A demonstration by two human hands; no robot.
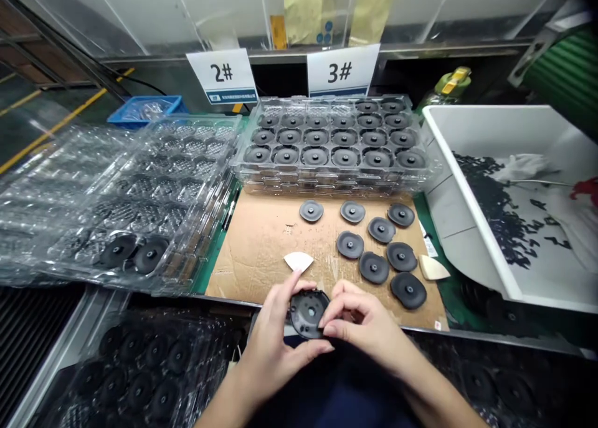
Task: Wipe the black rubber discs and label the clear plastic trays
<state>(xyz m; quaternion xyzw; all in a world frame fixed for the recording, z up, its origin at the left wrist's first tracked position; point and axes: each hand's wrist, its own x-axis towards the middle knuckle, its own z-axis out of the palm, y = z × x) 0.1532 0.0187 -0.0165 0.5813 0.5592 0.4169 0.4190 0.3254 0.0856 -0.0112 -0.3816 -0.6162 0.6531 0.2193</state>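
Observation:
My left hand grips a round black plastic part with a small hole at its middle, thumb below and fingers above. At the part's right edge, my right hand is closed in a pinch; whether a small piece sits between its fingertips is hidden. Just beyond the left fingertips lies a white wedge-shaped pad on the cardboard sheet. To the right, several similar black discs lie spread on the cardboard, each with a small raised centre.
A clear tray stack with black discs stands behind the cardboard. More clear trays spread to the left, near a blue bin. A white bin at right holds small black scraps. A cream wedge lies at the cardboard's right edge.

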